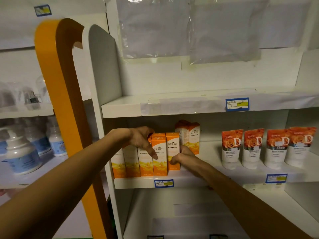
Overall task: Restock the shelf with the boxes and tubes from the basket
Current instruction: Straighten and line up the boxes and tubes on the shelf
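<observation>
1. Progress: a row of orange boxes [146,159] already stands upright at the front left of the middle shelf [189,180], with more boxes [189,135] behind at 1 o'clock. Four tubes [269,147] stand at 3 o'clock. The basket is out of view, so the remaining stock cannot be judged.
2. Hands: the left hand [143,138] curls over the box tops, index finger down a front face; the right hand [181,156] grips the rightmost box's side.
3. Appearance: boxes tall, orange-and-white; tubes white with orange rose print.
</observation>
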The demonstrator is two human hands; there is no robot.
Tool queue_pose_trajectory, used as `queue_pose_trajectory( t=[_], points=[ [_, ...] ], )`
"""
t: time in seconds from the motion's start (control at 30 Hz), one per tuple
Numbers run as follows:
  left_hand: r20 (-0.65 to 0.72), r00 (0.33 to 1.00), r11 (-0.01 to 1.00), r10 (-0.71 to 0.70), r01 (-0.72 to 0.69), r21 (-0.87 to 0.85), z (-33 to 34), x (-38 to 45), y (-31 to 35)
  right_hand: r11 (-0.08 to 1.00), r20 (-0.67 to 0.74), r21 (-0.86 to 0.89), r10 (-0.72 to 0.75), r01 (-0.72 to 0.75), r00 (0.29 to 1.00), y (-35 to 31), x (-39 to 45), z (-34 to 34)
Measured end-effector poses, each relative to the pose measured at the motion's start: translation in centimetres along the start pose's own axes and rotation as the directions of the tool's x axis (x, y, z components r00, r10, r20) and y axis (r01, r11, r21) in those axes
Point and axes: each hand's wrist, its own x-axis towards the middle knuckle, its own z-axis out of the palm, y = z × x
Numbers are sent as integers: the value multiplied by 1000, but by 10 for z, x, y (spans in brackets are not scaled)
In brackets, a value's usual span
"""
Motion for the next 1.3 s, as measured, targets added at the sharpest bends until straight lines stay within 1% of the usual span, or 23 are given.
queue_pose_trajectory(
  t=[0.1,0.17,0.23,0.3,0.33,0.37,0.4,0.43,0.47,0.5,0.57,0.6,0.67,0.73,0.83,0.9,1.03,1.23,1.3],
  points=[
    [12,1000,1000,-5,5,6,0,-3,3,999,37,-31,-16,17,999,-3,-3,-1],
    [-3,1000,1000,-3,3,-5,-2,-6,9,999,29,-5,-47,47,998,-4,-7,-4],
    [-77,997,1000,14,-16,-15,-4,-7,14,988,-36,91,-118,121,992,-10,-14,-12],
    [-163,986,998,24,-34,-58,-4,-4,18,952,-137,182,-224,246,965,-17,-24,-23],
    [-193,981,996,32,-48,-80,-3,-2,21,936,-218,151,-283,319,934,-20,-28,-30],
    [-213,976,993,53,-73,-89,-1,-1,25,925,-310,51,-343,375,887,-23,-30,-38],
    [-226,971,991,79,-101,-85,1,0,30,915,-376,-77,-395,396,838,-26,-29,-47],
    [-237,966,989,105,-127,-79,4,1,34,907,-410,-185,-421,379,809,-29,-27,-55],
    [-245,961,986,130,-151,-68,7,2,38,897,-413,-290,-432,334,802,-33,-23,-61],
    [-253,955,985,153,-170,-44,11,5,40,871,-398,-411,-438,270,806,-37,-18,-65],
    [-250,954,986,164,-164,22,18,11,40,767,-340,-628,-424,133,839,-46,-8,-67],
    [-247,957,989,150,-142,51,21,14,39,710,-310,-698,-421,97,852,-51,-4,-66],
    [-253,960,991,119,-99,91,24,17,37,623,-273,-781,-403,44,873,-56,9,-66],
    [-251,962,991,110,-87,101,24,17,39,591,-276,-807,-354,-15,893,-56,23,-66],
    [-235,967,992,102,-83,90,23,18,40,637,-286,-769,-258,-61,923,-54,35,-64],
    [-254,962,991,102,-75,111,24,20,38,684,-296,-728,-258,-43,920,-54,38,-62],
    [-279,954,988,109,-74,133,25,22,35,734,-313,-678,-243,-37,918,-58,36,-64],
    [-299,948,988,109,-69,139,26,26,32,742,-278,-671,-243,-6,929,-66,21,-73],
    [-291,951,989,100,-63,132,27,28,29,784,-269,-621,-217,4,938,-67,17,-78]
  ],
)
